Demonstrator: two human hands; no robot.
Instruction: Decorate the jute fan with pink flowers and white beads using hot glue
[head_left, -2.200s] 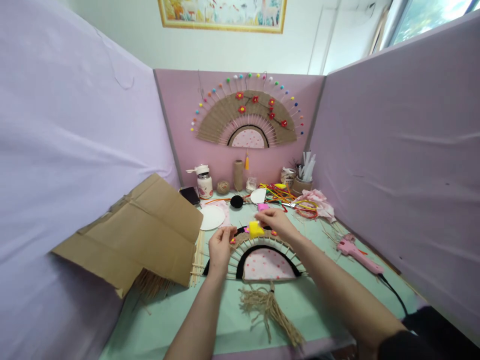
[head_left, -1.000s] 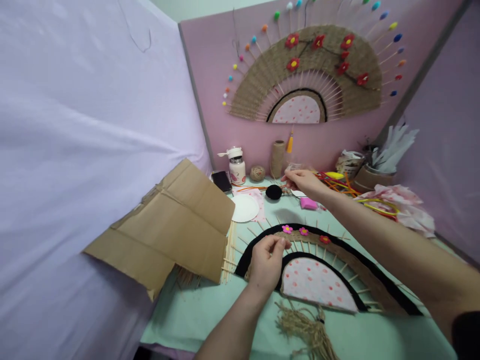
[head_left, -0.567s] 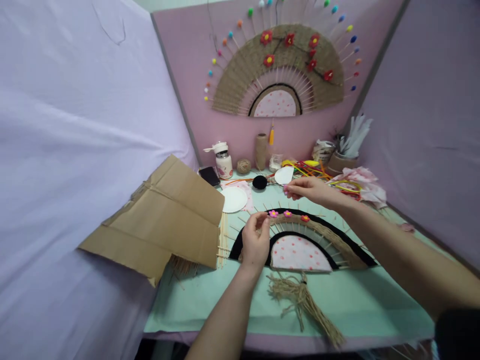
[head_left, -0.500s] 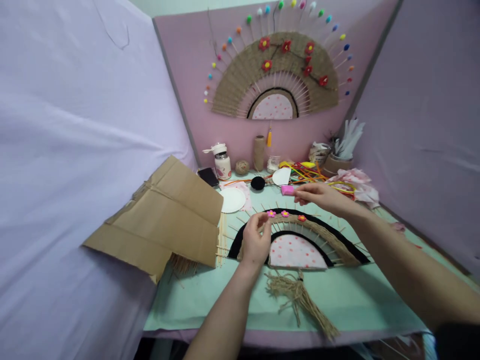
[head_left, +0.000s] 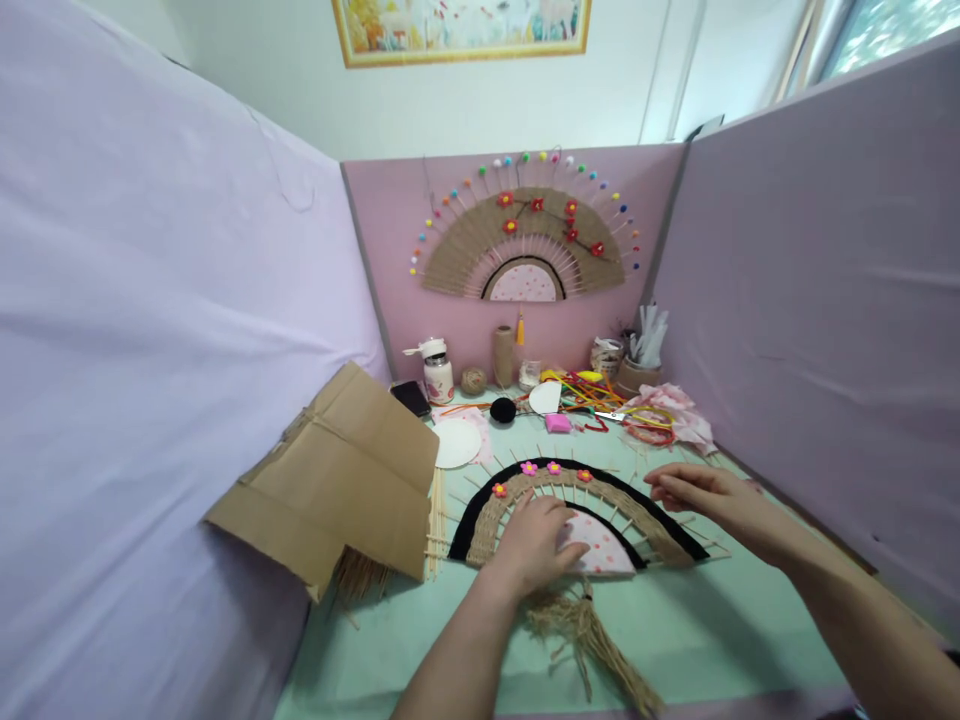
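Observation:
A woven half-round fan (head_left: 480, 530) of twine and thin sticks, with black bands, lies on the table. Several clay flowers, pink ones (head_left: 553, 468) and orange-red ones (head_left: 584, 475), sit along its upper arc. My left hand (head_left: 534, 545) rests over the fan's inner band and spotted centre panel (head_left: 606, 545), fingers spread, partly covering both. Above the fan's right end hovers my right hand (head_left: 697, 497), its fingers stretched loosely leftward with nothing visible in them. A pink packet (head_left: 557, 423) lies behind the fan. In front lies a twine tassel (head_left: 600, 640).
Folded cardboard (head_left: 352, 480) covers thin sticks at the left. Along the back stand a bottle (head_left: 438, 378), a twine ball (head_left: 474, 380) and a pot (head_left: 637, 378). Scissors (head_left: 611, 416) lie near coloured pipe cleaners. A finished fan (head_left: 450, 250) hangs on the back panel.
My right hand has left the pink packet and moved right and nearer. My left hand has spread over the fan, and an orange-red flower shows at its left. The view has tilted up.

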